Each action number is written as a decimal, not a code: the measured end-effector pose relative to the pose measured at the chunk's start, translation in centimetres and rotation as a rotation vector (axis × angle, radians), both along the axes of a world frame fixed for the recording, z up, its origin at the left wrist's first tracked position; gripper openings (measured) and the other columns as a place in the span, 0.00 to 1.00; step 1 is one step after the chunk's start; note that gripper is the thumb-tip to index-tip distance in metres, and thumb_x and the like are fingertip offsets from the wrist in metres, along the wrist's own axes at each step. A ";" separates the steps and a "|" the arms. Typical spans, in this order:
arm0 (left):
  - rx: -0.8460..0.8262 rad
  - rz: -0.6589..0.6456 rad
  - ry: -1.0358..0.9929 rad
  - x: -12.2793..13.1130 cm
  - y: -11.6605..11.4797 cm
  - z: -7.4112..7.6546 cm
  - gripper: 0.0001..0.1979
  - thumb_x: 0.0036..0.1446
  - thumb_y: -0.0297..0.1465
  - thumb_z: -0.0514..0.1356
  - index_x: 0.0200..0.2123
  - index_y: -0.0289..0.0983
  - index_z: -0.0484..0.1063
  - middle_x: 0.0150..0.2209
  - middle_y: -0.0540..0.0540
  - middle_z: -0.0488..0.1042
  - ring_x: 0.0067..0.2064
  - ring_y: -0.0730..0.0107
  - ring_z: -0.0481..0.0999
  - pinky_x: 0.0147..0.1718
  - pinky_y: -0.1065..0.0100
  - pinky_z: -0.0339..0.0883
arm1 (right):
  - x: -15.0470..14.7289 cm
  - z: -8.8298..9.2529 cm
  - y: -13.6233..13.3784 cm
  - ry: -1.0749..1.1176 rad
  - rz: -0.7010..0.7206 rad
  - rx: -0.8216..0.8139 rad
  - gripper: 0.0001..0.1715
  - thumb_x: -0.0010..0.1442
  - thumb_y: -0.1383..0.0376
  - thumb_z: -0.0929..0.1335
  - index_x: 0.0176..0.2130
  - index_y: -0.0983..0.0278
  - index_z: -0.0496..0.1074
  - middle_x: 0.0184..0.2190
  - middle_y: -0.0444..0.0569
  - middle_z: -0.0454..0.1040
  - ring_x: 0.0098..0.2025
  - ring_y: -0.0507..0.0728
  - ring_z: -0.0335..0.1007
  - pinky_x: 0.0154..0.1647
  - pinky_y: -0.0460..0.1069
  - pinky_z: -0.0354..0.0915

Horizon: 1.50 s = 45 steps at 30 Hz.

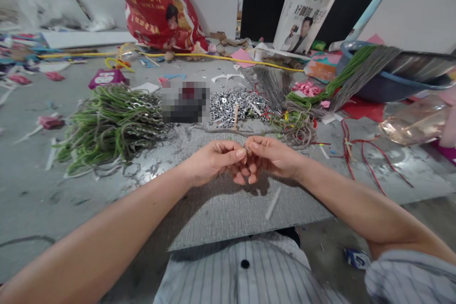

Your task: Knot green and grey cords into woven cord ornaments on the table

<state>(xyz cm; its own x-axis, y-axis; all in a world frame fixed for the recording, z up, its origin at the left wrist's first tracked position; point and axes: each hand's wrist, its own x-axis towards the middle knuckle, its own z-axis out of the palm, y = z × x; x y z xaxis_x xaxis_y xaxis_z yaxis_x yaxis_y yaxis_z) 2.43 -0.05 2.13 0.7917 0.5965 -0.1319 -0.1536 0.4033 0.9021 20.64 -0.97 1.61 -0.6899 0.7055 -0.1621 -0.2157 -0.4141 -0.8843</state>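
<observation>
My left hand [223,159] and my right hand [270,156] meet over the table's front part, thumbs and fingertips pinched together. Between them is something small, too hidden by the fingers to name. Beyond my hands lies a heap of small silvery metal pieces [228,107], with a thin wooden stick [235,116] lying in it. A big bundle of green and grey cords [107,126] lies to the left. Right of the metal heap is a smaller tangle of grey and green cord [297,128]. A narrow white strip [273,204] rests near the right hand.
A blue basin [363,83] at the right has long green and grey cords [356,73] hanging over its rim. Red cords [365,145] lie nearby. At the back stand a red bag [153,19] and a white tote bag [302,14]. A yellow cable [228,58] crosses the table.
</observation>
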 end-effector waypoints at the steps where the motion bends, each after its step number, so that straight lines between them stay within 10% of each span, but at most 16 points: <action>1: -0.002 -0.005 -0.009 0.0 0.0 0.0 0.17 0.47 0.41 0.66 0.24 0.31 0.69 0.24 0.47 0.77 0.24 0.73 0.77 0.24 0.75 0.71 | 0.0 0.0 0.0 -0.007 -0.006 0.001 0.23 0.51 0.50 0.71 0.28 0.65 0.63 0.18 0.40 0.73 0.20 0.51 0.73 0.22 0.44 0.71; 29: 0.118 0.033 0.222 -0.5 0.4 0.2 0.20 0.44 0.47 0.65 0.27 0.33 0.71 0.16 0.54 0.68 0.15 0.80 0.63 0.12 0.77 0.61 | 0.4 0.0 0.3 -0.120 0.086 -0.031 0.25 0.52 0.46 0.68 0.28 0.65 0.64 0.18 0.41 0.73 0.14 0.50 0.69 0.13 0.41 0.65; 45: 0.679 0.129 0.403 -0.7 1.1 0.3 0.12 0.51 0.38 0.61 0.25 0.35 0.75 0.21 0.52 0.65 0.25 0.78 0.62 0.24 0.75 0.57 | 0.5 -0.2 0.6 -0.216 0.032 -0.014 0.26 0.47 0.46 0.71 0.25 0.64 0.62 0.14 0.38 0.69 0.10 0.45 0.61 0.09 0.39 0.58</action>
